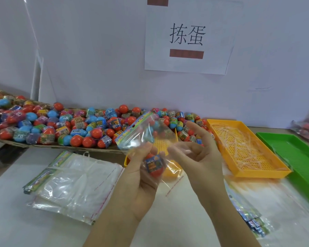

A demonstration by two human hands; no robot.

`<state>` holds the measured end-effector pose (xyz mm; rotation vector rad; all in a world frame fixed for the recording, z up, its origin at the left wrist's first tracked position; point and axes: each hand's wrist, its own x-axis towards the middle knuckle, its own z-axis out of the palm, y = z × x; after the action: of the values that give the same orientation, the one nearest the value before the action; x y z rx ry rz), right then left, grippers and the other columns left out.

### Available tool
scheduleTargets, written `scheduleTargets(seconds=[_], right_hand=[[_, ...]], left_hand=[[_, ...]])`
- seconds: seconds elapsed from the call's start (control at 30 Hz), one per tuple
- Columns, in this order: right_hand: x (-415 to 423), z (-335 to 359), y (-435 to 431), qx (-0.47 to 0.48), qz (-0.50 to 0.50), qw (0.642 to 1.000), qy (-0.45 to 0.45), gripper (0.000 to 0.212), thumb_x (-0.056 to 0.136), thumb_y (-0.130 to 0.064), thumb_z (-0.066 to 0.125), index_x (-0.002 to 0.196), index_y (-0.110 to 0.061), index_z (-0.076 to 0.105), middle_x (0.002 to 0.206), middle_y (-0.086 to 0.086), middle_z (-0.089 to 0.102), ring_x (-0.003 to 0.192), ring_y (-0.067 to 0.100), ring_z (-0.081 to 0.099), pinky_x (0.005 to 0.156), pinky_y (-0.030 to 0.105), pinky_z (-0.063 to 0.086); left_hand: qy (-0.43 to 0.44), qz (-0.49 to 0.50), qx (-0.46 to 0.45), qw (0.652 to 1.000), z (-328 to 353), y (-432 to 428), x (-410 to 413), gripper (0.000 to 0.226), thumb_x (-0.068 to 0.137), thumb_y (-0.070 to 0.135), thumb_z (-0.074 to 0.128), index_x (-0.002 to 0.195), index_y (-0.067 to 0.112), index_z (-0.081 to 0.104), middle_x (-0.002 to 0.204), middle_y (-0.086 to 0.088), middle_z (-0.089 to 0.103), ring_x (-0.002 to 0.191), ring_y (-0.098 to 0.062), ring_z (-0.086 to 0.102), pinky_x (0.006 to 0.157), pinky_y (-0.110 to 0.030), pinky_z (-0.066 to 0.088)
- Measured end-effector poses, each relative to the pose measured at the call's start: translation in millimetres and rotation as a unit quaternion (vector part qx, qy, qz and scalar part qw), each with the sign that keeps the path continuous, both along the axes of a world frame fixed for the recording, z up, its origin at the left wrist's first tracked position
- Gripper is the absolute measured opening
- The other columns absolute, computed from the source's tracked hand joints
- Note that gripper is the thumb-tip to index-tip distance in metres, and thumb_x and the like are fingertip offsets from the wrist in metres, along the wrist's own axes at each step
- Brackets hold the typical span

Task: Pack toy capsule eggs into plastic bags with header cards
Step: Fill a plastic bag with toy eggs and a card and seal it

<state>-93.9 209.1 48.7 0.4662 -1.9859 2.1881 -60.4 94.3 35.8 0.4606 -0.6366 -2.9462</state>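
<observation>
Capsule egg (154,168), red with a label, sits inside the clear plastic bag (151,138), held up over the middle of the table (21,227). Left hand (141,180) has its fingers curled round the egg through the film, header card (132,128) pointing far-left. Right hand (202,154) pinches the bag's film with thumb and forefinger, other fingers spread. Big egg pile (61,125) far left, spare bags (75,184) near left, orange tray (264,174) on the right.
</observation>
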Motion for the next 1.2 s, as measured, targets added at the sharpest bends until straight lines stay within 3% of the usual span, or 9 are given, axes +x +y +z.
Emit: scheduleTargets(seconds=[0.1,0.17,0.3,0.47,0.57,0.67,0.83,0.93,1.2], right_hand=[[-0.5,0.9,0.5,-0.032,0.042,0.995,-0.086,0.09,0.051,-0.015,0.093,0.126,-0.037,0.048,0.089,0.001,0.073,0.074,0.014,0.071,0.064,0.025,0.057],[-0.7,0.7,0.4,-0.013,0.091,0.988,-0.125,0.086,0.049,-0.014,0.092,0.12,-0.041,0.05,0.088,-0.001,0.07,0.075,0.015,0.069,0.062,0.028,0.057],[4.0,-1.2,-2.7,0.108,0.144,0.979,-0.095,0.045,0.055,-0.016,0.088,0.094,-0.032,0.072,0.08,-0.012,0.067,0.072,0.01,0.064,0.062,0.02,0.051],[7.6,-7.7,-3.0,0.265,-0.025,0.96,0.083,0.007,0.069,-0.042,0.073,0.07,-0.035,0.072,0.073,-0.014,0.063,0.064,0.005,0.053,0.055,0.016,0.039],[5.3,-8.1,-0.5,0.221,-0.038,0.971,0.078,0.015,0.081,-0.033,0.073,0.068,-0.026,0.068,0.062,-0.009,0.064,0.052,0.006,0.053,0.052,0.022,0.044],[1.9,-8.9,0.5,0.19,-0.057,0.979,0.048,0.019,0.081,-0.031,0.075,0.066,-0.027,0.064,0.057,-0.005,0.06,0.054,0.02,0.055,0.056,0.041,0.052],[1.5,-1.1,1.7,0.123,0.074,0.989,-0.029,0.015,0.071,-0.009,0.082,0.073,-0.017,0.069,0.062,0.001,0.067,0.058,0.024,0.065,0.055,0.034,0.055],[1.9,3.5,0.8,0.086,0.102,0.99,-0.052,0.022,0.069,-0.005,0.08,0.057,-0.021,0.071,0.048,-0.007,0.06,0.044,0.003,0.058,0.044,0.014,0.044],[1.4,5.7,4.4,0.061,0.118,0.986,-0.099,0.024,0.061,-0.021,0.078,0.076,-0.004,0.073,0.07,0.011,0.072,0.062,0.017,0.065,0.056,0.024,0.052]], left_hand=[[-0.023,0.01,0.054,0.998,0.9,1.8,0.8,0.043,0.072,0.01,0.071,0.113,0.0,0.065,0.101,-0.02,0.074,0.075,-0.022,0.074,0.055,-0.03,0.061],[-0.026,0.018,0.085,0.996,-1.2,0.6,-0.5,0.046,0.073,0.014,0.07,0.117,0.001,0.064,0.11,-0.021,0.071,0.095,-0.024,0.073,0.066,-0.035,0.062],[-0.015,0.005,0.091,0.996,-6.1,-2.8,0.2,0.04,0.083,0.025,0.063,0.119,0.008,0.067,0.112,-0.017,0.072,0.111,-0.03,0.067,0.087,-0.046,0.052],[0.031,-0.026,0.05,0.998,-13.6,6.5,0.5,0.037,0.085,0.034,0.059,0.102,0.007,0.077,0.1,-0.013,0.075,0.086,-0.023,0.074,0.071,-0.038,0.063],[0.048,-0.035,-0.041,0.997,-15.4,14.6,2.2,0.036,0.077,0.042,0.063,0.09,0.013,0.08,0.1,-0.01,0.075,0.092,-0.019,0.072,0.088,-0.035,0.058],[0.081,-0.032,-0.077,0.993,-14.1,19.3,3.0,0.034,0.075,0.038,0.067,0.091,0.011,0.079,0.103,-0.016,0.074,0.098,-0.025,0.072,0.076,-0.03,0.059],[0.09,-0.044,-0.06,0.993,-13.9,15.8,2.9,0.031,0.077,0.034,0.064,0.085,0.008,0.079,0.094,-0.014,0.075,0.09,-0.022,0.074,0.069,-0.026,0.058],[0.089,-0.049,-0.095,0.99,-14.5,15.7,3.7,0.026,0.069,0.033,0.07,0.079,0.011,0.08,0.09,-0.011,0.075,0.086,-0.019,0.073,0.074,-0.03,0.06],[0.07,0.035,-0.008,0.997,-7.2,5.2,-0.1,0.045,0.073,0.032,0.065,0.111,0.008,0.069,0.109,-0.013,0.073,0.094,-0.023,0.073,0.078,-0.04,0.061]])
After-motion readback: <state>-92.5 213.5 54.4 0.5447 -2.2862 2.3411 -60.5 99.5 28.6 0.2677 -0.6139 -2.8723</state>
